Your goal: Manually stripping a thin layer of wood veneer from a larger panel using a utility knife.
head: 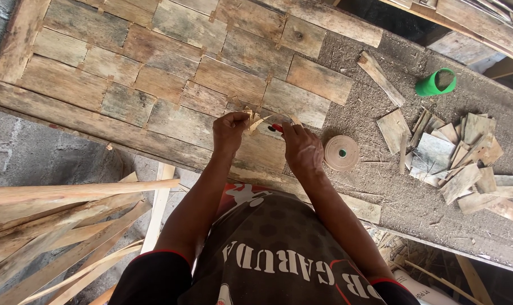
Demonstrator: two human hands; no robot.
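I see my left hand [229, 131] with fingers pinching a thin wood strip [256, 121]. My right hand [302, 148] has fingers closed on a red-handled tool [277, 128]. A tape roll [341, 153] lies on the desk [380, 186], just right of those fingers.

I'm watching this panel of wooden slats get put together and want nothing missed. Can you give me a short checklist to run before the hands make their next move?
1. Left hand has a grip on the thin strip: ok.
2. Right hand holds the red-handled tool: ok, though its tip is hidden.
3. Roll of tape lies beside the right hand: ok.
4. Spare wood pieces piled on the table's right side: ok.
5. Slat panel lies flat on the table: ok.
6. Strip fixed to the panel: cannot tell.
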